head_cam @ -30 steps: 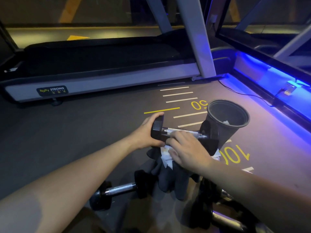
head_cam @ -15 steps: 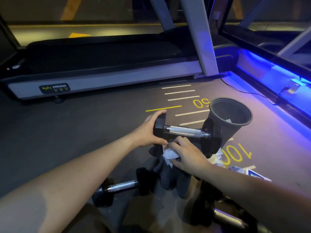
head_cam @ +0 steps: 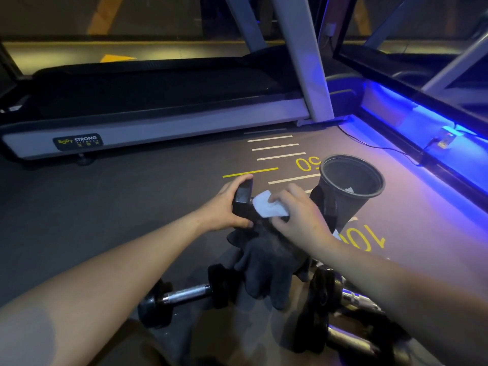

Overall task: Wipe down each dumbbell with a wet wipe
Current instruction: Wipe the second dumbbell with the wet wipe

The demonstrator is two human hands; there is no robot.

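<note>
Two hands are on one hex dumbbell (head_cam: 244, 204), which we hold up off the floor in front of us. Our left hand (head_cam: 224, 207) grips its near-left black head, thumb below and fingers curled over the top edge. Our right hand (head_cam: 298, 215) pinches a white wet wipe (head_cam: 266, 204) and presses it on the handle right beside that head, so the handle itself is almost wholly hidden under wipe and fingers. The dumbbell's far head (head_cam: 323, 207) shows dark past our right knuckles, just in front of a black plastic bin (head_cam: 351, 186); whether the two touch we cannot tell. A scrap of white lies inside the bin.

Below our hands a dark glove (head_cam: 266, 268) lies draped in a heap. Left of it a second dumbbell (head_cam: 184, 297) rests on the floor, its chrome handle bare between two black heads. To the right, under our right forearm, we see a third dumbbell (head_cam: 340, 336), partly hidden.

The grey floor (head_cam: 105, 220) carries yellow and white measuring lines with the figure 50 beside the bin. Beyond stands a treadmill (head_cam: 158, 122) with a Body Strong label, and a blue light strip (head_cam: 435, 133) glows along the right
</note>
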